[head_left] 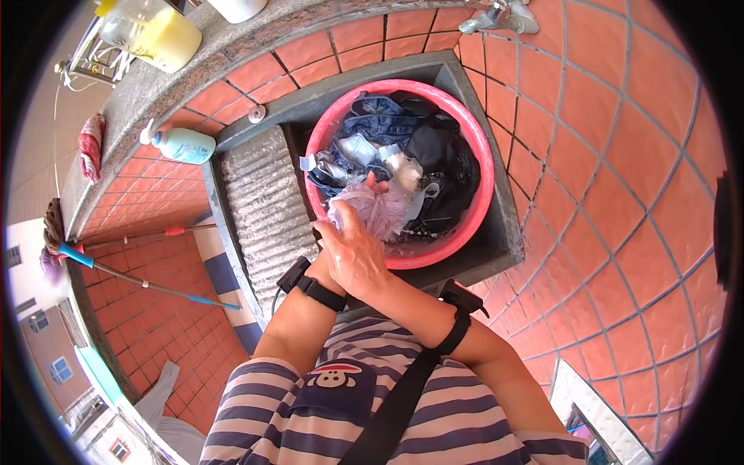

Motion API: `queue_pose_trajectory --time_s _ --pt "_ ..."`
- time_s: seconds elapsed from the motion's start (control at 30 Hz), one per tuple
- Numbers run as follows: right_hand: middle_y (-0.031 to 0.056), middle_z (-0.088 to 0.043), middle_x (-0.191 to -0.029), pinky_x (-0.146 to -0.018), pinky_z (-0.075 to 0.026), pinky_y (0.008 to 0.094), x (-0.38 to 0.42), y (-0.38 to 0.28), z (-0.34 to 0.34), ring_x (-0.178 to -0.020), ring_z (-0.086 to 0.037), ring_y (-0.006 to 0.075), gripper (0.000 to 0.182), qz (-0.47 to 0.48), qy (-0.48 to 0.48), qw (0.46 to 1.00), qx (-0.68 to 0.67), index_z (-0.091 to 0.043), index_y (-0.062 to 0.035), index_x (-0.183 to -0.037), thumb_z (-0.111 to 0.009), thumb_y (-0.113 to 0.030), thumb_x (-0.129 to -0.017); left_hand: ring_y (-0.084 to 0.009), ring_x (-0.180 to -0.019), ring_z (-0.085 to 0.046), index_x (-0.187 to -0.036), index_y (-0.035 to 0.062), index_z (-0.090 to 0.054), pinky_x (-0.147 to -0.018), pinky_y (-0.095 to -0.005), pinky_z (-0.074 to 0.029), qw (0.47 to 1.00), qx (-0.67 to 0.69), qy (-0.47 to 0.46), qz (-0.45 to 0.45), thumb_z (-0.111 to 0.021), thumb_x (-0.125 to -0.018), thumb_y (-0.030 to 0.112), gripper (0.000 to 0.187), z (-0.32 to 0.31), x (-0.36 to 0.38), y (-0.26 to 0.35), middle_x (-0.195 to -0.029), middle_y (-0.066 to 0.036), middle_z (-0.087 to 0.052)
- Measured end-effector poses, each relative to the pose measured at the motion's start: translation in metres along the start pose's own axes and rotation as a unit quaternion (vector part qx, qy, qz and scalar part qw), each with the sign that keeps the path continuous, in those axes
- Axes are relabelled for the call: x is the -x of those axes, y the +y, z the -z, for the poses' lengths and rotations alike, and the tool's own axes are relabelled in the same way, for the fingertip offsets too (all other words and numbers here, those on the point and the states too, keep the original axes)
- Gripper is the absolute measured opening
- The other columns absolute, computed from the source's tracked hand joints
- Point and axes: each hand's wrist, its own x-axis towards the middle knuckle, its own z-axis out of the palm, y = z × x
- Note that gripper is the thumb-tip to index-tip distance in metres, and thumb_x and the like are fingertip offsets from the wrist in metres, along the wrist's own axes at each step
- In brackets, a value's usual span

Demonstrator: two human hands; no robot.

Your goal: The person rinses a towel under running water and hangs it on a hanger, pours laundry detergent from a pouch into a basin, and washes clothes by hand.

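Observation:
A bunched, wet lilac cloth is held at the near left side of a pink basin. My right hand crosses over my left wrist, its fingers closed on the cloth's near left edge. Most of my left hand is hidden under the right hand and the cloth; reddish fingertips curl over the cloth's far side. Around the cloth, dark blue denim, black clothing and white pieces of fabric lie in soapy water in the basin.
The basin stands in a grey stone sink, with a ridged washboard on its left. A pale blue pump bottle is beside the washboard. A yellow-filled jug sits on the ledge, a tap beyond. A mop handle slants at left.

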Motion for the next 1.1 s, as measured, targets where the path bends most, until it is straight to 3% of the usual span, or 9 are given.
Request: queue_pose_trajectory --time_s 0.07,0.17,0.33,0.37,0.6,0.77,0.9,1.03,1.1 --pt "0.0236 -0.057 -0.096 -0.065 -0.049 0.0443 -0.006 0.038 -0.004 -0.082 -0.06 0.038 0.019 -0.068 -0.026 0.997 -0.006 -0.06 -0.0022 -0.097 -0.056 -0.015 -0.084 -0.0251 -0.114 -0.047 -0.133 0.0175 -0.042 -0.095 -0.0395 -0.041 0.998 0.05 -0.039 0.017 -0.045 -0.093 0.044 0.049 0.036 -0.008 -0.007 -0.128 -0.009 -0.047" --pt "0.0188 -0.06 -0.07 -0.06 -0.047 0.0437 -0.028 0.086 0.006 -0.066 -0.061 0.0358 0.018 -0.267 -0.021 0.963 0.032 -0.061 -0.0045 -0.083 -0.053 -0.02 -0.087 -0.0232 -0.085 -0.06 -0.111 0.0111 -0.056 -0.083 -0.0383 -0.049 0.924 -0.061 0.369 0.082 -0.041 -0.094 0.043 0.039 -0.071 -0.016 -0.014 -0.089 -0.006 -0.061" --pt "0.0139 -0.057 -0.067 -0.06 -0.047 0.0395 0.006 0.03 0.013 -0.064 -0.058 0.034 0.026 -0.043 0.04 0.997 -0.047 -0.053 -0.0052 -0.068 -0.058 -0.025 -0.085 -0.0214 -0.075 -0.056 -0.098 0.0124 -0.055 -0.071 -0.0371 -0.049 0.987 -0.125 0.04 -0.094 -0.045 -0.094 0.032 0.022 -0.013 0.01 -0.016 -0.082 -0.006 -0.055" --pt "0.0139 -0.057 -0.067 -0.06 -0.047 0.0395 0.009 0.033 0.011 -0.064 -0.058 0.034 0.026 -0.045 0.04 0.997 -0.049 -0.053 -0.0052 -0.068 -0.058 -0.025 -0.085 -0.0201 -0.07 -0.053 -0.097 0.0137 -0.056 -0.068 -0.0358 -0.049 0.978 0.187 0.075 0.06 -0.047 -0.093 0.032 0.02 -0.008 0.006 -0.011 -0.076 -0.003 -0.053" --pt "0.0233 -0.054 -0.061 -0.053 -0.043 0.045 -0.009 0.151 0.041 -0.058 -0.053 0.0426 0.041 -0.234 0.103 0.966 -0.04 -0.055 0.0002 -0.062 -0.056 -0.031 -0.088 -0.0253 -0.092 -0.061 -0.109 0.0094 -0.057 -0.084 -0.0445 -0.049 0.938 -0.114 0.322 0.053 -0.042 -0.094 0.031 0.03 -0.076 0.004 0.001 -0.103 -0.007 -0.063" --pt "0.003 -0.053 -0.05 -0.047 -0.04 0.0269 -0.025 0.168 0.081 -0.047 -0.049 0.0084 0.043 -0.31 0.16 0.915 -0.201 -0.052 -0.0002 -0.058 -0.059 -0.028 -0.09 -0.0218 -0.094 -0.058 -0.11 0.0077 -0.054 -0.082 -0.0478 -0.048 0.877 -0.268 0.398 -0.035 -0.043 -0.093 0.032 0.032 -0.034 0.017 0.068 -0.104 -0.009 -0.06" --pt "0.0054 -0.062 -0.066 -0.057 -0.045 0.0251 -0.032 0.189 0.068 -0.061 -0.056 0.0094 0.021 -0.244 0.164 0.922 -0.253 -0.059 0.0015 -0.077 -0.064 -0.017 -0.086 -0.0234 -0.085 -0.062 -0.105 0.0072 -0.052 -0.076 -0.043 -0.051 0.778 -0.408 0.474 -0.055 -0.052 -0.088 0.029 0.027 -0.016 0.012 0.092 -0.1 -0.014 -0.062" --pt "0.0215 -0.051 -0.12 -0.09 -0.044 0.0394 -0.029 0.185 0.035 -0.106 -0.054 0.0334 0.032 -0.101 0.016 0.993 -0.055 -0.059 -0.0041 -0.104 -0.069 -0.012 -0.075 -0.0349 -0.091 -0.056 -0.11 0.0032 -0.052 -0.079 -0.0444 -0.046 0.355 -0.88 0.253 -0.189 -0.061 -0.077 0.009 0.035 -0.018 -0.01 0.058 -0.102 -0.021 -0.058" --pt "0.0226 -0.04 -0.132 -0.101 -0.034 0.045 -0.024 0.189 0.018 -0.12 -0.043 0.037 0.041 -0.076 -0.1 0.986 0.106 -0.056 -0.0072 -0.113 -0.068 -0.018 -0.075 -0.0387 -0.107 -0.046 -0.122 0.0061 -0.05 -0.091 -0.0462 -0.039 0.316 -0.934 0.131 -0.102 -0.063 -0.076 0.015 0.049 -0.024 -0.017 0.034 -0.12 -0.023 -0.048"
